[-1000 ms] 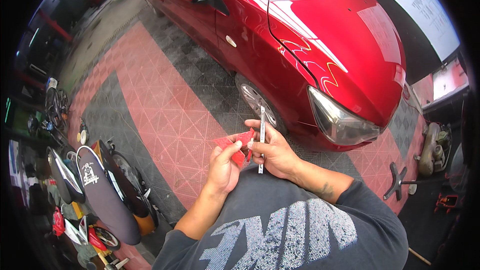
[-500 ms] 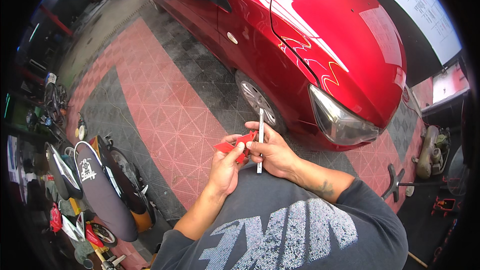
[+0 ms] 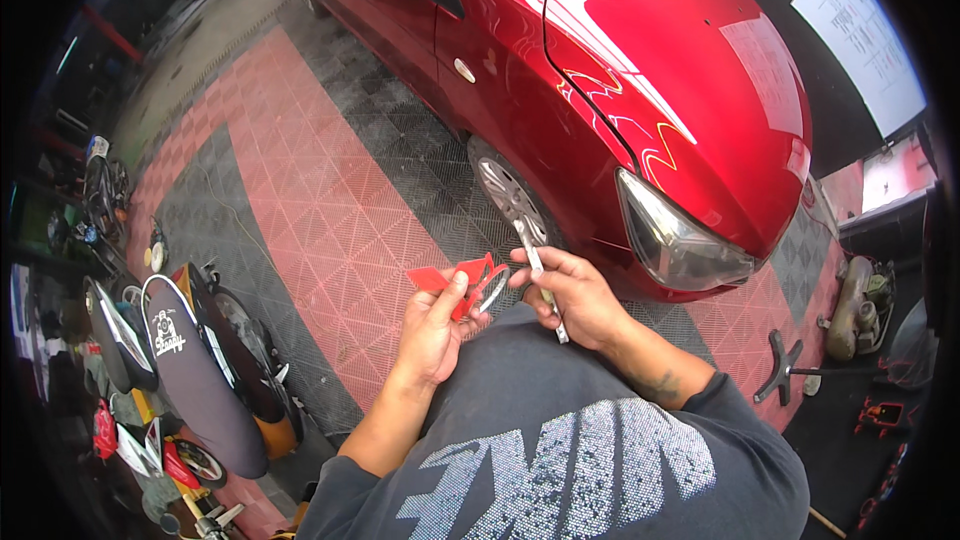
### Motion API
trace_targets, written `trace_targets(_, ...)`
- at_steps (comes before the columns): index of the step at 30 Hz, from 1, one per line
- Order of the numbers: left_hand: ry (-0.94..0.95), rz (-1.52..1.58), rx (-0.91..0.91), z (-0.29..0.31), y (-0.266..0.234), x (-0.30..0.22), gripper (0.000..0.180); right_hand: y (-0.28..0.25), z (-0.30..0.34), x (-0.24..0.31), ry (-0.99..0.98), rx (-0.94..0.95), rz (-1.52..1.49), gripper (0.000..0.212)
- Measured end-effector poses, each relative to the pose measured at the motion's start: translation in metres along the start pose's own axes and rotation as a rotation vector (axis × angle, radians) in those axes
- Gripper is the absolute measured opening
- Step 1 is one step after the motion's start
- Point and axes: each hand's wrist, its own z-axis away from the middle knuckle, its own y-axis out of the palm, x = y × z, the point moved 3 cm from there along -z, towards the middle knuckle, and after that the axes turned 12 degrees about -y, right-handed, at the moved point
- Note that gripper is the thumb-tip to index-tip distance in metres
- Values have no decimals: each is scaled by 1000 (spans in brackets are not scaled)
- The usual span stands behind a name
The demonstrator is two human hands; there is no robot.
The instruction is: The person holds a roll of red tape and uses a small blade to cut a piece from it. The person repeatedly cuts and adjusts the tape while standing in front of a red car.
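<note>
My left hand [image 3: 436,332] is closed on flat, angular red pieces [image 3: 474,278], pinned under the thumb; their exact kind is unclear. A thin, pale curved strip [image 3: 494,294] hangs at their right edge, by my fingers. To the right, my right hand [image 3: 574,292] grips a slim, silvery, stick-like tool [image 3: 536,258], tilted with its upper end leaning left. I cannot make out what kind of tool it is. A small gap lies between my two hands, held in front of my dark shirt.
A glossy red car [image 3: 660,120] stands just ahead, its front wheel [image 3: 510,190] beyond my hands. Red and grey floor tiles [image 3: 320,210] run to the left. A scooter with a dark seat [image 3: 195,370] is parked at lower left. A black stand base [image 3: 785,368] is at right.
My hands have drawn apart. The left one moved slightly left with the red pieces, the right one slightly right; the silvery tool now tilts instead of standing straight.
</note>
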Motion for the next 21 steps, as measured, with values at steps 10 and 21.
trace_targets(10, 284, -262, -164, -6, -2, -8, 24, 22, 21, 35, -477, 220, 1230, 50)
trace_targets(21, 341, -261, -166, 4, 9, -12, 24, 37, 14, 39, -747, 99, 1163, 30)
